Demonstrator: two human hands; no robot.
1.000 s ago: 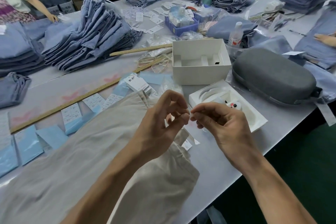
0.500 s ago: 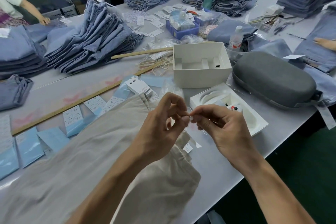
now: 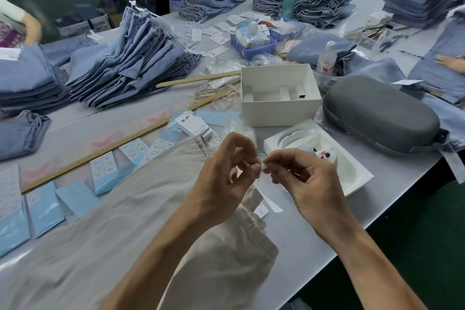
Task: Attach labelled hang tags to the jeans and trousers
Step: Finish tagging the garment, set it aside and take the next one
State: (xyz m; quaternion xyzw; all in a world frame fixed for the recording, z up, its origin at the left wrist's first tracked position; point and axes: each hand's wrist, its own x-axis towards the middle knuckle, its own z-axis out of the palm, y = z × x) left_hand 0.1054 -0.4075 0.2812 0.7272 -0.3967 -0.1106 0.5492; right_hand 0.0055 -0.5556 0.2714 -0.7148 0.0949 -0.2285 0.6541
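Observation:
Beige trousers (image 3: 141,229) lie flat on the grey table in front of me. Above their waistband my left hand (image 3: 226,173) and my right hand (image 3: 302,181) meet fingertip to fingertip, both pinching a thin pale tag string (image 3: 262,164) that is too small to make out well. A small white label (image 3: 261,211) hangs at the waistband below my hands. A stack of white hang tags (image 3: 193,126) rests just beyond the trousers. Blue card tags (image 3: 75,196) and printed labels (image 3: 136,148) lie to the left.
A white open box (image 3: 279,113), a white tray (image 3: 357,178) with a small toy and a grey case (image 3: 380,116) stand at the right. Wooden rulers (image 3: 120,143) cross the table. Piles of folded jeans (image 3: 125,58) fill the back. Other people work across the table.
My two hands stay together pinching the string, with the fingers shifting only slightly. The view has tilted a little, and the person across the table has moved their hands on the jeans.

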